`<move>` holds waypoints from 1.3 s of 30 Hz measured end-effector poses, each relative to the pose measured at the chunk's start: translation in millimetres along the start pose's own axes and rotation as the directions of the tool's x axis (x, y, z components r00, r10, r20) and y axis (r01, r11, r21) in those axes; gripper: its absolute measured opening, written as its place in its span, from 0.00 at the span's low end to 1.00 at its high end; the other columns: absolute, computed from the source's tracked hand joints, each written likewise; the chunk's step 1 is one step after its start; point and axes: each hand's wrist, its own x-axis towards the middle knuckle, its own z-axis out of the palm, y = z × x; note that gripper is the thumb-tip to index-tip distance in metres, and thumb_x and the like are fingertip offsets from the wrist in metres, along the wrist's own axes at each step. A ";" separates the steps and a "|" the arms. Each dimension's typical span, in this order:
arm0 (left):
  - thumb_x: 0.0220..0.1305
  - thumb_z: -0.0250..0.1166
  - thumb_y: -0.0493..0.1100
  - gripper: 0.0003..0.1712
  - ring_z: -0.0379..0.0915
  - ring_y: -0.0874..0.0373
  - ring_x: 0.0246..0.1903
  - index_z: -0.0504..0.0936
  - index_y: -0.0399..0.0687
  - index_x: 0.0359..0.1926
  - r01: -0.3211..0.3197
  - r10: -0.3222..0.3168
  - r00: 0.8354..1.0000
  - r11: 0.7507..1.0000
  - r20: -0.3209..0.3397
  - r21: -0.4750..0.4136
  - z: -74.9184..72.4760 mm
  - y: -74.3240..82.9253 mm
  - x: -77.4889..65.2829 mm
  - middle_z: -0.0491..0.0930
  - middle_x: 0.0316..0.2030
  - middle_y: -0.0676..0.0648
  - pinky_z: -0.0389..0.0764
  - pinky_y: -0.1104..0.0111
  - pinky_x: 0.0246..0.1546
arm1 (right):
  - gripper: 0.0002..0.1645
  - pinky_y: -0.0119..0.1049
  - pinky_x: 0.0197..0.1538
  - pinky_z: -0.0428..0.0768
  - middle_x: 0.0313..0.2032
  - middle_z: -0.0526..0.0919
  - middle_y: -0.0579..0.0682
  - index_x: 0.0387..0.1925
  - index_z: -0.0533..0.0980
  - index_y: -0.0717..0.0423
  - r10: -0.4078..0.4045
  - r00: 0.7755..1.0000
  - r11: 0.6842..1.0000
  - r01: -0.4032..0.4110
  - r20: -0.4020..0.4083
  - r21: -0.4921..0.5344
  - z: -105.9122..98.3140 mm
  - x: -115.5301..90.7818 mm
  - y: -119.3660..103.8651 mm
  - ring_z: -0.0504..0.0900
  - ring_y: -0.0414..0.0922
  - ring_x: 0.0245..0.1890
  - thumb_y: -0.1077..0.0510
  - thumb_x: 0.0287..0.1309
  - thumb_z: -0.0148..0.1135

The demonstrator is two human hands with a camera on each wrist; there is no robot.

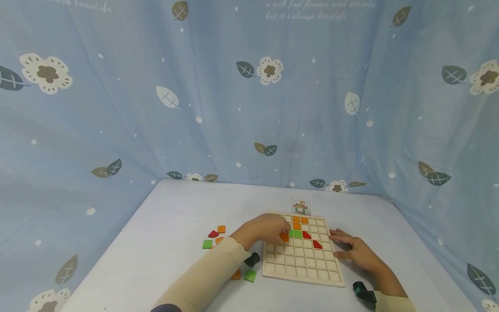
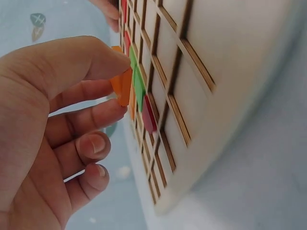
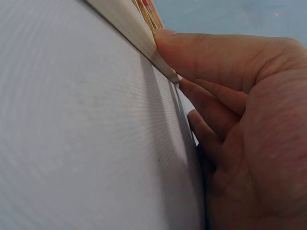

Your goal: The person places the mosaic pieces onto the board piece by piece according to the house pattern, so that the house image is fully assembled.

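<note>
Left wrist view — orange piece (image 2: 125,88) is pinched between thumb (image 2: 96,58) and fingers (image 2: 98,114).

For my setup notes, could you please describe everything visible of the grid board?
The grid board looks like pale wood: a rectangular slab with rounded corners and raised strips forming square cells. It lies face up on the white table, some cells holding coloured pieces (orange, green, red), many bare. The right grip touches its right edge. The left grip, pinching an orange piece, hides part of it.
</note>
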 end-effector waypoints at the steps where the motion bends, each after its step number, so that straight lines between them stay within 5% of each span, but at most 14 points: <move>1: 0.56 0.72 0.51 0.10 0.67 0.66 0.27 0.84 0.57 0.39 -0.002 0.002 1.000 1.000 0.001 0.002 0.3 1.6 2.9 0.74 0.27 0.63 0.70 0.73 0.32 | 0.37 0.68 0.63 0.51 0.67 0.66 0.61 0.57 0.77 0.60 0.002 1.000 1.000 -0.002 -0.001 0.001 -0.4 -0.2 -0.5 0.52 0.66 0.69 0.51 0.44 0.75; 19: 0.60 0.69 0.53 0.17 0.71 0.71 0.36 0.84 0.60 0.51 -0.027 0.027 1.000 1.000 0.013 -0.012 -2.6 30.1 27.1 0.79 0.40 0.64 0.73 0.74 0.42 | 0.37 0.69 0.62 0.50 0.67 0.65 0.61 0.58 0.77 0.61 0.011 1.000 1.000 -0.011 0.008 0.020 -2.6 -0.8 -2.2 0.51 0.66 0.70 0.51 0.46 0.74; 39: 0.62 0.66 0.46 0.10 0.68 0.67 0.30 0.82 0.63 0.44 -0.079 0.079 0.997 0.997 -0.003 -0.025 14.0 37.6 51.4 0.75 0.31 0.64 0.69 0.74 0.33 | 0.36 0.68 0.63 0.48 0.67 0.66 0.61 0.58 0.77 0.60 0.008 1.000 0.999 -0.008 0.001 0.032 -0.7 0.3 0.8 0.51 0.66 0.70 0.52 0.46 0.74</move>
